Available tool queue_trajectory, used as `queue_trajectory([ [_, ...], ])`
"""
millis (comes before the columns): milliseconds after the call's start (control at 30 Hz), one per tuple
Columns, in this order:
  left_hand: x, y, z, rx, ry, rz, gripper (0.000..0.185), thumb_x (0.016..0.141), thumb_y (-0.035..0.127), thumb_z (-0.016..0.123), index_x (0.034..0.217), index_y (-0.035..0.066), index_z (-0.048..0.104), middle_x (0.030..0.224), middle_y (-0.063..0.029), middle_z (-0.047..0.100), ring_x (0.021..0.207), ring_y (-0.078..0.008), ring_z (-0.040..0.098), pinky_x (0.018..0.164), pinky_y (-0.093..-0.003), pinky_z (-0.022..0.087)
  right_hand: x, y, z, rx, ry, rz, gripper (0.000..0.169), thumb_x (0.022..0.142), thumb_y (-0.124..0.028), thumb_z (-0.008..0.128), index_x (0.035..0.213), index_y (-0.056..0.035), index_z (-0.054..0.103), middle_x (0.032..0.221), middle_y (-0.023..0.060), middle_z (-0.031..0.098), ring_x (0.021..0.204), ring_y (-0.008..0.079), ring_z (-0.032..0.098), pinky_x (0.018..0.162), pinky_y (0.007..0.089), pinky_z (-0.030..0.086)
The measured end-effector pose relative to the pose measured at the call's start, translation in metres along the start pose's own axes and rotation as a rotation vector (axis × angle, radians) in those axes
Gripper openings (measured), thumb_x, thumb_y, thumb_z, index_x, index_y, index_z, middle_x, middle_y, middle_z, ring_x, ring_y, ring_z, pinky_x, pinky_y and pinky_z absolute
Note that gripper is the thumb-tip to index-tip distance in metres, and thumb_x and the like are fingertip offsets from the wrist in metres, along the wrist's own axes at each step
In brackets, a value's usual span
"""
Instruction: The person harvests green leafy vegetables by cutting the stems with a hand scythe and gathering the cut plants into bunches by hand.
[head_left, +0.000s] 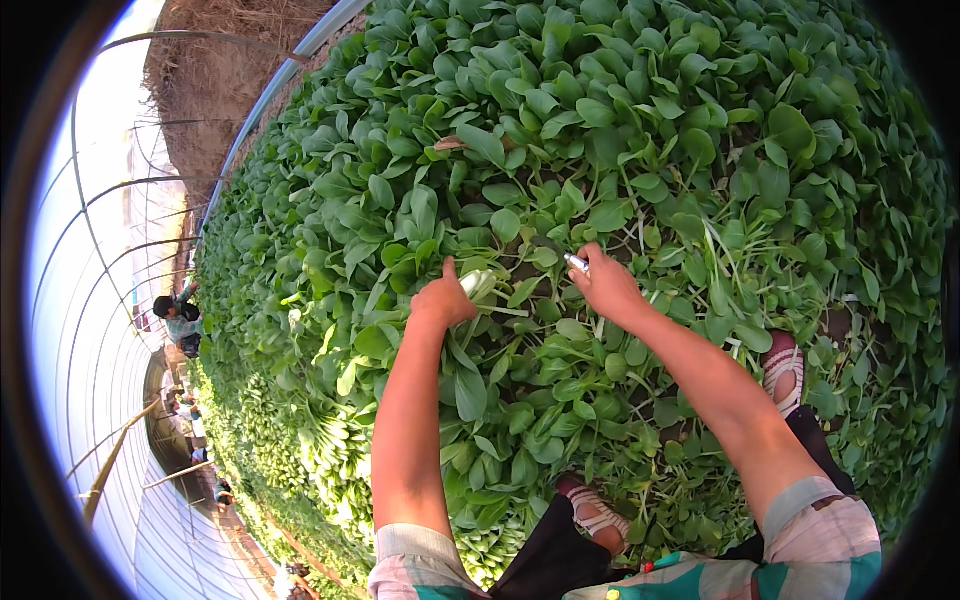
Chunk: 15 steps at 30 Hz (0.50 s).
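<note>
My left hand (444, 296) is closed around a leafy green head that looks like bok choy, its pale cut base (478, 283) pointing to the right. Its leaves lie mostly hidden beneath the hand and forearm. A short distance to the right, my right hand (606, 285) grips a small tool with a shiny metal end (576, 262); any blade is out of sight. Below the two hands, low leaves and thin stalks (570, 330) cover the dark soil. A loose white stalk (504, 310) lies just right of the left hand.
Dense bok choy plants (525, 90) fill the bed ahead. Harvested heads (334, 450) lie in piles at lower left. My shoes (592, 514) stand among the plants. A pale blue pipe or edging (277, 82) borders the bed; a person (180, 322) crouches far left under the greenhouse hoops (82, 210).
</note>
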<state>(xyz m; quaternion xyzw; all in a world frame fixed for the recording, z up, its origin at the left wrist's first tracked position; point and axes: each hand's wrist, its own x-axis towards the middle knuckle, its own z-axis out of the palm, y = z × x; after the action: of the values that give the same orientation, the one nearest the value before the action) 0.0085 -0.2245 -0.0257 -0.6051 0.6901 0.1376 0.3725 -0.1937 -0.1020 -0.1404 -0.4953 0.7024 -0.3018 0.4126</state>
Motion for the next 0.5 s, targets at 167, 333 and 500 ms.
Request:
queue_trajectory([
  [167, -0.017, -0.034, 0.036, -0.078, 0.028, 0.036, 0.063, 0.069, 0.022, 0.063, 0.126, 0.012, 0.040, 0.103, -0.0193, 0.064, 0.096, -0.0361, 0.061, 0.083, -0.0446, 0.048, -0.005, -0.014, 0.003, 0.419, -0.212, 0.264, 0.035, 0.089, -0.029, 0.055, 0.108, -0.0028, 0.044, 0.080, 0.0183, 0.063, 0.073, 0.0366, 0.061, 0.063, 0.0448, 0.046],
  [333, -0.029, -0.026, 0.043, -0.026, 0.152, 0.125, 0.058, 0.071, 0.017, 0.062, 0.124, 0.010, 0.040, 0.089, -0.0208, 0.065, 0.085, -0.0357, 0.064, 0.078, -0.0449, 0.048, -0.001, -0.026, 0.034, 0.094, -0.041, -0.119, 0.030, 0.091, -0.026, 0.051, 0.110, -0.0043, 0.042, 0.081, 0.0196, 0.061, 0.074, 0.0393, 0.061, 0.060, 0.0482, 0.047],
  [500, -0.032, -0.010, 0.045, 0.124, 0.275, 0.226, 0.072, 0.072, 0.017, 0.063, 0.135, 0.013, 0.029, 0.087, -0.0170, 0.065, 0.081, -0.0337, 0.064, 0.078, -0.0438, 0.048, 0.012, -0.040, 0.048, -0.158, -0.035, -0.151, 0.027, 0.090, -0.023, 0.051, 0.107, -0.0041, 0.041, 0.086, 0.0206, 0.061, 0.075, 0.0408, 0.060, 0.063, 0.0505, 0.048],
])
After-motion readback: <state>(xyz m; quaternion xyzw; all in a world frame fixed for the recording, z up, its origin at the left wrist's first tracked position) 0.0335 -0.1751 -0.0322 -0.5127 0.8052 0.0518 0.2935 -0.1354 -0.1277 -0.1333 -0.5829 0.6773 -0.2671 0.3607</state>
